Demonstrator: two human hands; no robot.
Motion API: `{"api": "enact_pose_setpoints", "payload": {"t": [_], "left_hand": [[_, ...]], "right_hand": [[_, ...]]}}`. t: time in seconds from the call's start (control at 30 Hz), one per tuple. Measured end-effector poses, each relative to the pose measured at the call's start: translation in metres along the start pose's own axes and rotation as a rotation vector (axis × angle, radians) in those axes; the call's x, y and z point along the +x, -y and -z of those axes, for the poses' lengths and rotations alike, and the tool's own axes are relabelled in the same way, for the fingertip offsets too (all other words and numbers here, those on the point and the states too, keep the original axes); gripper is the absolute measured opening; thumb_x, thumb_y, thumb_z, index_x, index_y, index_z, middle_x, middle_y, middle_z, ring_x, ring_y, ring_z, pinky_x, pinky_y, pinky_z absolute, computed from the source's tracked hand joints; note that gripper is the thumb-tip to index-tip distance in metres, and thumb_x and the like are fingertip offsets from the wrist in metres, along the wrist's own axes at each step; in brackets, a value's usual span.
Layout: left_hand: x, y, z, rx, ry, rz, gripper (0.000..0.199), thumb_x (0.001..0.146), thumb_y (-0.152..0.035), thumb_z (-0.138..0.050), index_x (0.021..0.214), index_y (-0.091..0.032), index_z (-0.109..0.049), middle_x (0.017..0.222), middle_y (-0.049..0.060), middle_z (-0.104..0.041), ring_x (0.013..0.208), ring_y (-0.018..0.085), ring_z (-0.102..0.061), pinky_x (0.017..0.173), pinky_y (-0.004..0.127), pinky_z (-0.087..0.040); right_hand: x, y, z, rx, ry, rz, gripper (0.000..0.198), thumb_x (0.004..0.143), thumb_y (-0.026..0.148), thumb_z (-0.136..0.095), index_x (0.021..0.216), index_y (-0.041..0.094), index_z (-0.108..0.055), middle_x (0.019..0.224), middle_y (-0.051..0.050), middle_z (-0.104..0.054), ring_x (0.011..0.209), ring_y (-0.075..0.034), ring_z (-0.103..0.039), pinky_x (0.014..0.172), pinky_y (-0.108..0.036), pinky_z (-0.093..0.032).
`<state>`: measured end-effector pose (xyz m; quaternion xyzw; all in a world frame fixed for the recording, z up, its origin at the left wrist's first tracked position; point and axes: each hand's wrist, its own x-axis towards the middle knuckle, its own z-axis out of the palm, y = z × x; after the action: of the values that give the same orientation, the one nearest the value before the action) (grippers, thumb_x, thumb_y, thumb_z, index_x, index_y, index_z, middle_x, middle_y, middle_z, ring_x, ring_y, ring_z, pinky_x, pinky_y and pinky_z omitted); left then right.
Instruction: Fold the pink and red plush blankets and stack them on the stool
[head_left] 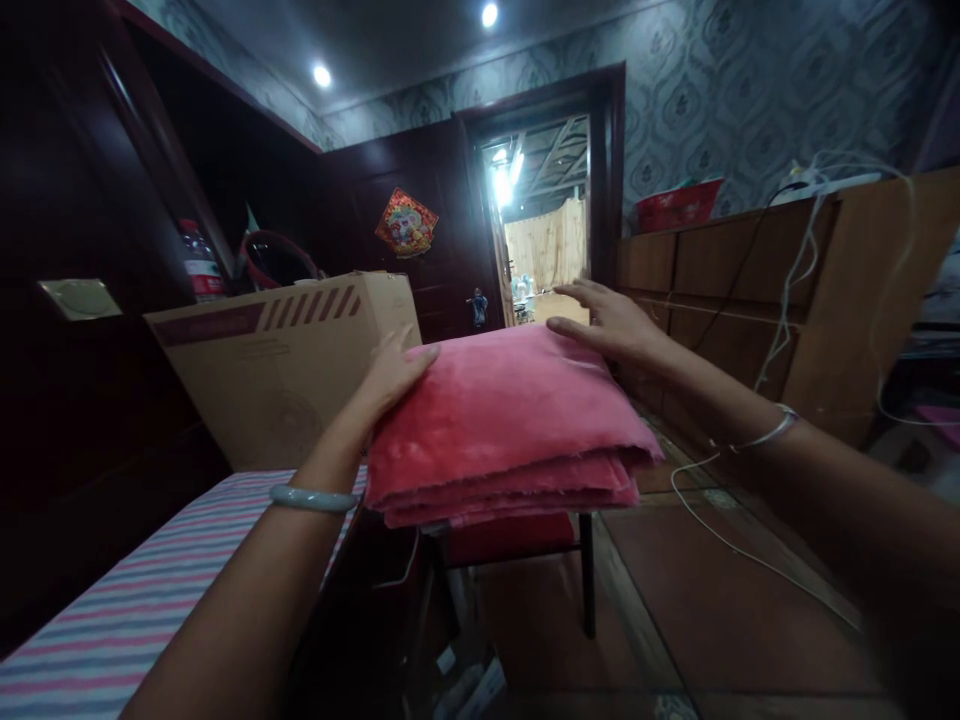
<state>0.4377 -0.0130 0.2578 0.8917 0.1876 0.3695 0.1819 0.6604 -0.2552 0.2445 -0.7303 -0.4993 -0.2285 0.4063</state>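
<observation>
A folded pink blanket (504, 425) lies in several layers on a red stool (517, 545) in front of me. My left hand (394, 378) presses against the blanket's left edge, thumb on top. My right hand (607, 322) lies flat with fingers spread on the blanket's far right corner. Neither hand closes around the cloth. I wear a pale bangle on the left wrist and a thin silver one on the right.
A cardboard box (281, 365) stands on a striped bed (142, 600) at the left, touching the blanket's side. A wooden cabinet (787, 300) with dangling white cables lines the right. An open doorway (544, 235) lies ahead. A cable trails over the tiled floor (712, 620).
</observation>
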Motion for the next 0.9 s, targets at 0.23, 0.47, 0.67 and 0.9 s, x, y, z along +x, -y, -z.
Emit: {"api": "enact_pose_setpoints", "payload": {"t": [0.23,0.47,0.67,0.9], "left_hand": [[-0.002,-0.025,-0.039,0.33,0.303,-0.156,0.088,0.079,-0.079,-0.051,0.152,-0.032,-0.04,0.162,0.01,-0.033,0.15,0.041,-0.023,0.12,0.064,-0.01],[-0.018,-0.015,-0.061,0.373,0.274,-0.173,0.089,0.078,-0.082,-0.048,0.149,-0.029,-0.045,0.157,0.012,-0.043,0.143,0.042,-0.037,0.117,0.065,-0.02],[-0.016,-0.009,-0.066,0.364,0.285,-0.183,0.081,0.083,-0.077,-0.048,0.148,-0.028,-0.047,0.151,0.011,-0.051,0.136,0.042,-0.044,0.114,0.062,-0.028],[-0.013,-0.008,-0.068,0.302,0.285,-0.172,0.079,0.083,-0.072,-0.053,0.146,-0.025,-0.049,0.153,0.012,-0.048,0.139,0.042,-0.042,0.116,0.061,-0.026]], "right_hand": [[0.017,0.014,-0.056,-0.151,0.38,0.159,0.073,0.086,0.071,-0.055,0.149,0.035,-0.048,0.154,-0.005,-0.048,0.143,-0.037,-0.04,0.118,-0.057,-0.031],[-0.002,-0.005,-0.071,-0.181,0.406,0.141,0.073,0.087,0.069,-0.055,0.147,0.029,-0.052,0.15,-0.007,-0.053,0.14,-0.036,-0.045,0.118,-0.054,-0.034],[-0.001,-0.003,-0.077,-0.191,0.439,0.099,0.073,0.086,0.071,-0.053,0.145,0.029,-0.054,0.147,-0.007,-0.056,0.136,-0.037,-0.049,0.115,-0.055,-0.036],[0.002,-0.01,-0.078,-0.2,0.472,0.115,0.072,0.089,0.073,-0.049,0.145,0.03,-0.054,0.147,-0.006,-0.056,0.135,-0.036,-0.05,0.116,-0.053,-0.035]]}}
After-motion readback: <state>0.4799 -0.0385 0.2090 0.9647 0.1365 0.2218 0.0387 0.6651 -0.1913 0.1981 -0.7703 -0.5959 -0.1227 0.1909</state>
